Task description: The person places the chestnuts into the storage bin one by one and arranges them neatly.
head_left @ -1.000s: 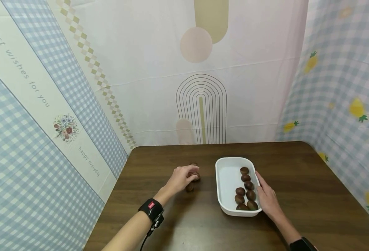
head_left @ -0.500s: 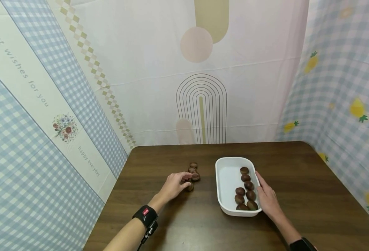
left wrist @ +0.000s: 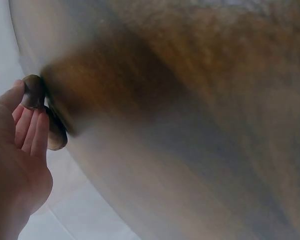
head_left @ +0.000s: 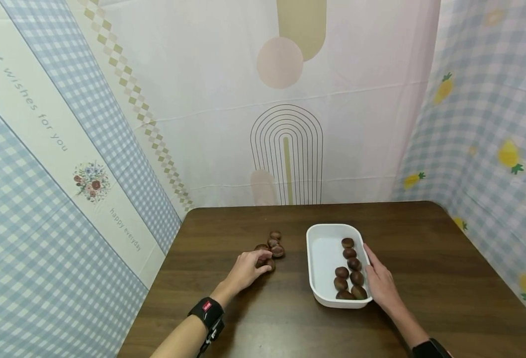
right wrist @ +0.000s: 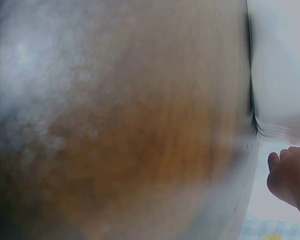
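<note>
a: i'm at my desk, far off. what do the fingers have rn?
b: l hand (head_left: 243, 270) has its thumb on one side of a brown nut (left wrist: 34, 91) and its fingers bent round the other. can't tell if the pinch is tight, or if the nut is up off the table (head_left: 285, 318).
a: which way is it long?
b: looks roundish, so i can't tell.
a: others close by?
b: yep. one spare nut (head_left: 261, 246) is just past the fingers, and a short line of nuts (head_left: 278, 251) is past them, a bit r. they could get bumped, so i'd lift b4 going sideways.
a: and the white box (head_left: 341, 304)?
b: r of the l hand, w/ bare table btwn. i think the next move turns on that gap. l hand is much nearer the nut.
a: r hand (head_left: 381, 282)?
b: on the box's r side, thumb by the rim. can't tell if it grips.
a: room inside?
b: box runs long, away from the person. the boxed nuts (head_left: 354, 264) take the r side & near end. far l is bare, so i'd go in over the l rim.
</note>
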A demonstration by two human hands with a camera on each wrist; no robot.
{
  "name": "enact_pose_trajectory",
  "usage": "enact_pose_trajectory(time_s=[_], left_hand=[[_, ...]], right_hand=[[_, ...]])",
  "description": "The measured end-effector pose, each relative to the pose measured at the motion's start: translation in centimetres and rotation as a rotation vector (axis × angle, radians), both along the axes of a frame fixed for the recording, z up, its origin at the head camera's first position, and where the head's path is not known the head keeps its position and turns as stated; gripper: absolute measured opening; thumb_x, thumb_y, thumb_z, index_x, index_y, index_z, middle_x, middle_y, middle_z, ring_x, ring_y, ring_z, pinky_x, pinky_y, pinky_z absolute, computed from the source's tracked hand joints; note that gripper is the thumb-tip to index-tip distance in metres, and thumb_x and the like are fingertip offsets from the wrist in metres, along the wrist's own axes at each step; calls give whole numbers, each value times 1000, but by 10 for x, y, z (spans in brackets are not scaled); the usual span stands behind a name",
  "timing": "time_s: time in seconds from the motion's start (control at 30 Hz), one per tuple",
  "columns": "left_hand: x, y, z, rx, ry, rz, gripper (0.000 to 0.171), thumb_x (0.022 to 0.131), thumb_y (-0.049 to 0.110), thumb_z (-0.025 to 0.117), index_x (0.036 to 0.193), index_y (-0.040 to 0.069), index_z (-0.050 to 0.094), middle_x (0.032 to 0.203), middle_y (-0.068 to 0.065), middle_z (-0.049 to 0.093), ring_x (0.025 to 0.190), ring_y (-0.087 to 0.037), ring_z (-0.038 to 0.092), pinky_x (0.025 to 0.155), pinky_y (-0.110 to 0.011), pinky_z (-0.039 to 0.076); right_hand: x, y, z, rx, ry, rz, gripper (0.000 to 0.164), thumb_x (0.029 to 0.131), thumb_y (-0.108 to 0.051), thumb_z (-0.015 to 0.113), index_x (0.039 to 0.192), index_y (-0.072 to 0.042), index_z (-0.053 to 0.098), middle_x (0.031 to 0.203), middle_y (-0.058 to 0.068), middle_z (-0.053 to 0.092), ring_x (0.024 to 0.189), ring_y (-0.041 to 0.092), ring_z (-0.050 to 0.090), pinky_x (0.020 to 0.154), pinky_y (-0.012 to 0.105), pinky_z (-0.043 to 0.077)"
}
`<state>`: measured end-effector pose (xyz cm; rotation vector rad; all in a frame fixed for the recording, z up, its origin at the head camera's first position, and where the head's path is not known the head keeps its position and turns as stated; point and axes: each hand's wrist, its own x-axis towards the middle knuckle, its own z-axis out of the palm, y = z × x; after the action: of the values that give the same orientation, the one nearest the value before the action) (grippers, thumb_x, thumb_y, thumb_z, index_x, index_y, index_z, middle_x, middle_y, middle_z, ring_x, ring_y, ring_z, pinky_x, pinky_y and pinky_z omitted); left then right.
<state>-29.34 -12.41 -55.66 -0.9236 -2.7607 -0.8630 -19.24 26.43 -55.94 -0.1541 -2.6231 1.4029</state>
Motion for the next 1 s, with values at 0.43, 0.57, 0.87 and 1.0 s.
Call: enact_pose_trajectory(time_s=[0.43,0.57,0.87,1.0], left_hand=[[1,-4,-7,12,-40,23,40,94,20,84,130,9,74,122,-4,77,105,-19,75,91,-37,60],[1,-4,-7,24,-41,18,40,93,20,85,131,9,73,121,-5,77,105,-19,76,91,-36,60],[1,-4,-6,13,-29,16,39,92,22,86,128,10,75,121,-4,77,103,-18,76,90,-36,60],[0,-4,-3,7,-16,6,39,93,23,85,128,10,75,121,-4,77,103,-17,76,90,-37,60]], right_hand=[[0,-2,0,-2,6,4,57,111,-10,33,168,-9,29,165,30,31,146,52,38,109,65,37],[0,-1,1,-1,8,3,57,112,-10,32,168,-8,29,166,31,31,147,53,37,110,66,36],[0,0,2,-3,-10,7,57,112,-11,31,169,-9,27,167,30,28,148,53,35,110,66,36],[0,0,1,-1,-16,7,57,112,-11,31,169,-9,26,166,31,29,145,54,39,107,65,39]])
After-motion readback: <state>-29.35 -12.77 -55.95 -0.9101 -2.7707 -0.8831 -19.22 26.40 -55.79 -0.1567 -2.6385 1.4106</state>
